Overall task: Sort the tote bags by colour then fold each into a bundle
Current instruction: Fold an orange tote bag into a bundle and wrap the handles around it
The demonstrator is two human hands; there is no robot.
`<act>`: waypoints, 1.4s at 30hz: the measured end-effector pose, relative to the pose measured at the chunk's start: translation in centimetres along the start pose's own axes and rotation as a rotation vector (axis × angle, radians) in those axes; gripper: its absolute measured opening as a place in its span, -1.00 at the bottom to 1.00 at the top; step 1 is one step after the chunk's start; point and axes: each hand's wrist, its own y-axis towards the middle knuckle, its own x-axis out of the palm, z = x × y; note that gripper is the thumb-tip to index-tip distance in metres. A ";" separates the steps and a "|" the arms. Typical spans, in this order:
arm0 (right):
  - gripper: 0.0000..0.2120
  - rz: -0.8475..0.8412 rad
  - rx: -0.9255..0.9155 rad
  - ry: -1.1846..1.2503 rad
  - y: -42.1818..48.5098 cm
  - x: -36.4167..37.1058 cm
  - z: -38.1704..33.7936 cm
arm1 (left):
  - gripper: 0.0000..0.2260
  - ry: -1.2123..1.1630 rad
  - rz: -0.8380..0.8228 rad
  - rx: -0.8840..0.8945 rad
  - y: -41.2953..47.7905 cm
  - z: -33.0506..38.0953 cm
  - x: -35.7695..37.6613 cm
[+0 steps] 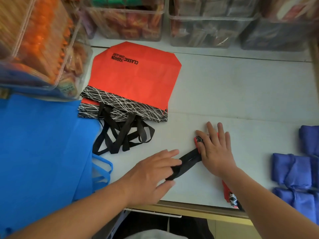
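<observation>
At the bench point(241, 92) front, head view: my right grip point(215, 149) presses flat-fingered on a rolled red bundle point(198, 140); its black strap point(189, 160) runs down-left into my left grip point(155, 175), which pinches the loose end. I count a second red bundle point(229, 195), at least three blue bundles point(293, 169), one red tote stack point(134, 78), one blue tote pile point(43, 144).

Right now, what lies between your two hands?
In the head view, a black strap runs from the left hand to the red bundle under the right hand.

right hand point(216, 150) presses red bundle point(197, 140) | left hand point(151, 175) pinches black strap point(189, 158)
</observation>
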 end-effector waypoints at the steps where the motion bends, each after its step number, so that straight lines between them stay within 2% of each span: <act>1: -0.57 0.031 0.003 -0.011 -0.2 -0.2 -0.6 | -0.88 -0.155 0.027 -0.124 0.9 0.7 -0.3; 3: -0.57 0.063 -0.009 0.003 -0.5 -0.5 -1.4 | -0.92 -0.438 0.064 -0.381 2.9 1.5 -0.5; 5: -0.54 0.050 0.022 0.133 -0.4 -0.5 -1.7 | -0.89 -0.604 0.167 -0.578 4.8 1.6 -0.4; 8: -0.47 -0.005 0.097 0.356 -0.5 -1.1 -1.8 | -0.78 -0.702 0.349 -0.835 6.1 0.3 0.1; 10: -0.31 -0.038 0.108 0.387 -0.6 -1.3 -1.9 | -0.75 -0.757 0.394 -0.975 6.4 -0.6 1.0; 12: -0.10 -0.072 0.116 0.335 -0.6 -1.6 -2.3 | -0.78 -0.813 0.403 -1.078 6.7 -0.9 1.7; 14: -0.01 -0.073 0.129 0.248 -0.5 -1.6 -2.7 | -0.81 -0.862 0.423 -1.165 7.0 -1.1 2.2; 17: -0.06 -0.027 0.151 0.161 -0.3 -1.0 -2.9 | -0.82 -0.957 0.468 -1.270 7.0 -2.0 2.4; 19: -0.12 -0.006 0.162 0.124 -0.2 -0.6 -3.1 | -0.79 -0.918 0.470 -1.300 6.5 -2.9 2.6; 21: -0.14 -0.007 0.172 0.093 -0.1 -0.5 -3.3 | -0.76 -0.706 0.428 -1.260 5.8 -3.4 2.5; 23: -0.14 -0.013 0.168 0.069 -0.1 -0.5 -3.5 | -0.76 -0.257 0.314 -1.088 5.2 -3.8 2.2; 25: -0.13 -0.011 0.165 0.074 -0.1 -0.5 -3.5 | -0.78 0.149 0.283 -0.664 4.7 -4.2 2.1; 27: -0.11 -0.026 0.174 0.071 0.0 -0.5 -3.5 | -0.77 0.355 0.170 -0.142 4.5 -4.8 2.2; 28: -0.11 -0.034 0.177 0.068 0.0 -0.6 -3.5 | -0.80 0.416 0.074 0.035 4.3 -5.2 2.5; 29: -0.10 -0.038 0.177 0.072 0.0 -0.6 -3.4 | -0.86 0.474 -0.012 0.118 4.1 -5.6 2.7; 30: -0.10 -0.038 0.173 0.078 0.0 -0.7 -3.4 | -0.88 0.518 -0.076 0.137 3.7 -6.2 2.8; 32: -0.10 -0.037 0.165 0.086 0.0 -0.6 -3.3 | -0.68 0.512 -0.200 0.077 3.1 -7.4 2.3; 33: -0.11 -0.036 0.161 0.087 0.1 -0.6 -3.3 | -0.64 0.522 -0.257 0.072 3.0 -7.9 1.7; 36: -0.11 -0.040 0.155 0.082 0.1 -0.5 -3.1 | -0.79 0.603 -0.272 0.217 3.4 -8.2 0.4; 39: -0.09 -0.073 0.158 0.092 0.2 -0.6 -3.2 | -0.91 0.542 -0.265 0.374 3.4 -7.3 0.2; 41: -0.08 -0.109 0.165 0.106 0.3 -0.9 -3.1 | -0.85 0.448 -0.287 0.323 3.6 -6.0 -0.6; 42: -0.06 -0.127 0.165 0.111 0.3 -1.0 -3.0 | -0.79 0.393 -0.279 0.190 3.7 -5.5 -0.9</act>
